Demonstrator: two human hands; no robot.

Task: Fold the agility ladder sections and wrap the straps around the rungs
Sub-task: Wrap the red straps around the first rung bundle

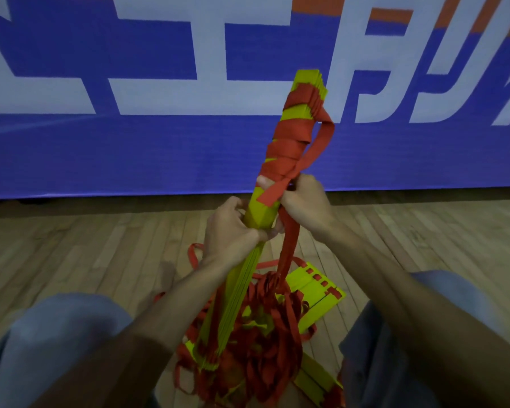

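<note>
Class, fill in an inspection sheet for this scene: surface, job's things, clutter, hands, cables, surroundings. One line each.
Surface: wooden plank floor.
Job's things: stacked yellow rungs held tilted, upper part wound in red strap; tangled straps and more rungs below on the floor.
Clutter: nothing seen.
Hands: left hand grips the stack; right hand grips the strap beside it.
Cables: nothing seen.
Surroundings: blue, white and orange banner behind.

An indoor sports hall or gym; the floor (71, 245) is pale wooden strip boards, like a court; a big blue banner (130, 148) with large white lettering and orange patches lines the floor's far edge.
</note>
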